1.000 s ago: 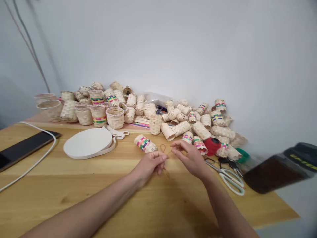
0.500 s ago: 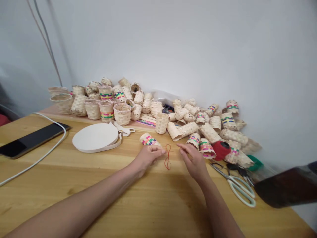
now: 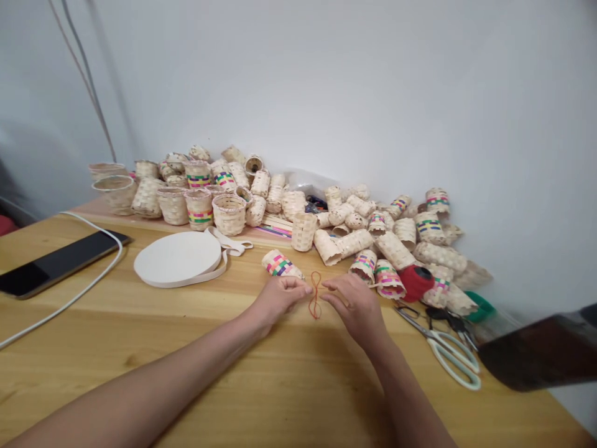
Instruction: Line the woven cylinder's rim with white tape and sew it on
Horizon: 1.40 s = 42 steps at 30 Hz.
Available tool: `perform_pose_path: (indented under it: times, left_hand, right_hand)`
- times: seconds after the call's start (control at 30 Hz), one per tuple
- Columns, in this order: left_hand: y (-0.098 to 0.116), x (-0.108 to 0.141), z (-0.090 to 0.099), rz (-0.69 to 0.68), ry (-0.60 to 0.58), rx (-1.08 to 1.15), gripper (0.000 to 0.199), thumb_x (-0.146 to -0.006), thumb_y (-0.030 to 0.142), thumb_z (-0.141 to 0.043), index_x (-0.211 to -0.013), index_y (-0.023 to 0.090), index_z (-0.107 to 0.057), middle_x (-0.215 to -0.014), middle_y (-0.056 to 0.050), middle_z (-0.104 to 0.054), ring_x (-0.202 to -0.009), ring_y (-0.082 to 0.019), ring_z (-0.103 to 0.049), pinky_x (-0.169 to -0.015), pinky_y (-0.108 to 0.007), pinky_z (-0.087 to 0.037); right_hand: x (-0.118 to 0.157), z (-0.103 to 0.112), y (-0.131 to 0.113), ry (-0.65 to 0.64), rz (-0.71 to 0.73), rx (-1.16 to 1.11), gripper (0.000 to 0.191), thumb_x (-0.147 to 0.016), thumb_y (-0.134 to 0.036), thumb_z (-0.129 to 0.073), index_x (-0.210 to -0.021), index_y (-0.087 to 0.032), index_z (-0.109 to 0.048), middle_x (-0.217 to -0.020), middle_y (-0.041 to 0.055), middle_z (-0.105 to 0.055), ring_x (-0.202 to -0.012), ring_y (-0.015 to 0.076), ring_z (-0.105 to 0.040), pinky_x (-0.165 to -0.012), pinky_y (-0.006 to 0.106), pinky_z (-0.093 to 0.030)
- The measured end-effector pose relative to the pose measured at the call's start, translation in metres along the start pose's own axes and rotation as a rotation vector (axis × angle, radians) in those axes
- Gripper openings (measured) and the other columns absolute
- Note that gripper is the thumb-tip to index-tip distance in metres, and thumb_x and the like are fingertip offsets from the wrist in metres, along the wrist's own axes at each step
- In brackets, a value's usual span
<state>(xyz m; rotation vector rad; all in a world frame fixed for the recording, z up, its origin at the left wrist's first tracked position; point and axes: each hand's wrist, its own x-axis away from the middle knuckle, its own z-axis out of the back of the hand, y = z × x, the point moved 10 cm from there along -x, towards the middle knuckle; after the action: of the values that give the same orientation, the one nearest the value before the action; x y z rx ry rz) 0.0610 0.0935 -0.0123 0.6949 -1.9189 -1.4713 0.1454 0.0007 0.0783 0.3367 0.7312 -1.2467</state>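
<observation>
Between the fingers: a red thread (image 3: 316, 292), crossed into a figure of eight, one loop beyond the fingertips, the other nearer; held by its middle, I'd judge, so both loops spread freely.
Left hand (image 3: 278, 300): thumb and forefinger pressed together at the crossing, grasping the thread as far as I can make out remotely.
Right hand (image 3: 357, 308): forefinger and thumb beside that crossing, seemingly parted; a faint strand reaches them, and I cannot tell whether they have it.
Patterned basket (image 3: 282, 264): on its side just beyond the left fingers, probably for easy reach (my feed shows its near edge meeting the hand).
Red spool (image 3: 414, 285): beyond and right of the right fingers, among woven baskets (image 3: 357, 243), likely out of their way.
Scissors (image 3: 435, 336): right of the right fingers, handles nearer, which I suppose suits grabbing.
Tabletop (image 3: 280, 398): beneath both hands, supporting everything.
</observation>
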Motion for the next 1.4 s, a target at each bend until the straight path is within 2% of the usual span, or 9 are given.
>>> perform_pose_path:
  times: [0.27,0.67,0.93,1.13,1.4]
  left_hand:
    - [0.001,0.004,-0.005,0.011,-0.014,-0.024,0.043,-0.053,0.051,-0.077,-0.064,0.013,-0.061,-0.042,0.008,-0.037,-0.039,-0.004,-0.024,-0.043,-0.023,-0.012]
    - [-0.002,0.004,-0.009,0.009,-0.056,-0.069,0.048,-0.054,0.057,-0.075,-0.066,0.011,-0.063,-0.042,0.008,-0.036,-0.041,-0.005,-0.024,-0.045,-0.023,-0.011]
    - [-0.005,0.004,-0.008,0.014,-0.061,-0.080,0.050,-0.055,0.059,-0.075,-0.067,0.012,-0.062,-0.042,0.008,-0.035,-0.041,-0.005,-0.023,-0.045,-0.022,-0.011]
    - [-0.005,0.004,-0.008,0.020,-0.046,-0.080,0.049,-0.054,0.057,-0.075,-0.066,0.012,-0.062,-0.042,0.008,-0.035,-0.041,-0.004,-0.023,-0.046,-0.022,-0.011]
    - [-0.004,0.005,-0.008,0.028,-0.044,-0.078,0.048,-0.054,0.056,-0.075,-0.067,0.012,-0.062,-0.041,0.008,-0.037,-0.041,-0.005,-0.024,-0.045,-0.022,-0.012]
  right_hand:
    - [0.001,-0.008,0.003,-0.052,-0.048,0.014,0.017,-0.091,-0.032,-0.056,-0.081,-0.019,-0.061,-0.077,0.0043,-0.063,-0.076,0.0188,-0.056,-0.067,0.030,-0.042]
    - [0.004,-0.012,0.010,-0.060,-0.092,0.003,0.020,-0.089,-0.036,-0.060,-0.079,-0.019,-0.057,-0.076,0.0036,-0.061,-0.077,0.0195,-0.055,-0.066,0.030,-0.039]
    - [0.007,-0.017,0.016,-0.069,-0.118,-0.031,0.019,-0.088,-0.037,-0.062,-0.091,-0.019,-0.058,-0.078,0.0038,-0.063,-0.075,0.0184,-0.058,-0.065,0.029,-0.043]
    - [0.005,-0.017,0.011,-0.076,-0.096,-0.046,0.017,-0.090,-0.032,-0.058,-0.080,-0.019,-0.060,-0.076,0.0035,-0.063,-0.075,0.0182,-0.058,-0.065,0.028,-0.041]
    - [0.004,-0.020,0.008,-0.133,-0.095,-0.022,0.016,-0.092,-0.028,-0.056,-0.079,-0.019,-0.061,-0.074,0.0033,-0.062,-0.072,0.0183,-0.056,-0.063,0.029,-0.039]
